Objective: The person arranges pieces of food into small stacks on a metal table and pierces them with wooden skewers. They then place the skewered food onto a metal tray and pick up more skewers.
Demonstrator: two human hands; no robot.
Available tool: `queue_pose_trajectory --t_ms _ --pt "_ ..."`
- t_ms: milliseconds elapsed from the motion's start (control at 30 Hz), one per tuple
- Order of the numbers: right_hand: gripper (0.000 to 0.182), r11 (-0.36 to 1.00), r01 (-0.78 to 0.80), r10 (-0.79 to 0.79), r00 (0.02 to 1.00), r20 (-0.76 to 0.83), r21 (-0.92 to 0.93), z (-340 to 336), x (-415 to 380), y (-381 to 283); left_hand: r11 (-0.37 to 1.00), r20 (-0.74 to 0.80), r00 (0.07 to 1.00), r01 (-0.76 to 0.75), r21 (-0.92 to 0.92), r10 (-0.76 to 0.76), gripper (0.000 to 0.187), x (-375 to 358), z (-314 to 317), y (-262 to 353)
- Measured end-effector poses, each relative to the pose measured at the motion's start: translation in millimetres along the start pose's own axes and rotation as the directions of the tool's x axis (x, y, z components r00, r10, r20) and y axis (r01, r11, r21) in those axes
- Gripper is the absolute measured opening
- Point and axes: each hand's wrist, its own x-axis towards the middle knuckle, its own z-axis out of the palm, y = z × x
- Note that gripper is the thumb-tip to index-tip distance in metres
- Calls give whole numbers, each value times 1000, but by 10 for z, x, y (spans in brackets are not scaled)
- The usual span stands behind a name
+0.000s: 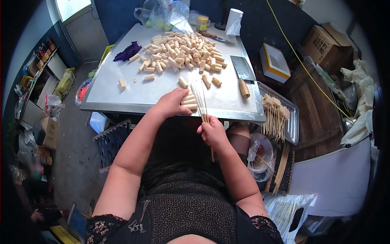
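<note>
Near the front edge of the metal table (122, 99), my left hand (172, 102) grips a short row of pale cylindrical rolls (189, 102) between thumb and fingers. A bundle of thin wooden skewers (202, 99) is closed in my right hand (213, 131). The skewers fan out upward over the table, just right of the gripped rolls, and their lower ends hang below my fist. Beyond my hands lies a large heap of the same pale rolls (174, 53), with a few loose ones closer to me.
A cleaver (243, 71) lies at the table's right side, and a knife (219, 38) at the back. Purple cloth (128, 52) is on the left. To the right, skewered rolls (274, 116) rest on a metal tray (293, 122); loose skewers (281, 166) lie below.
</note>
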Motion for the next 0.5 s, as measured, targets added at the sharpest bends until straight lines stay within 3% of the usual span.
queue_pose_trajectory --t_ms 200,300,400,500 --pt "35 994 31 -30 1000 4 -105 76 77 -14 993 -86 989 120 -10 -121 95 8 148 66" --pt "31 989 65 -72 996 -51 -134 -40 -39 -11 998 -194 979 68 -12 -69 99 -81 84 43" --pt "25 989 145 -143 986 -81 19 -253 -306 71 1000 -225 974 23 -14 -25 101 -251 -46 -70" --pt "24 996 75 -70 992 -106 38 -334 -572 241 993 -280 957 -95 -73 71 87 -295 -58 -163"
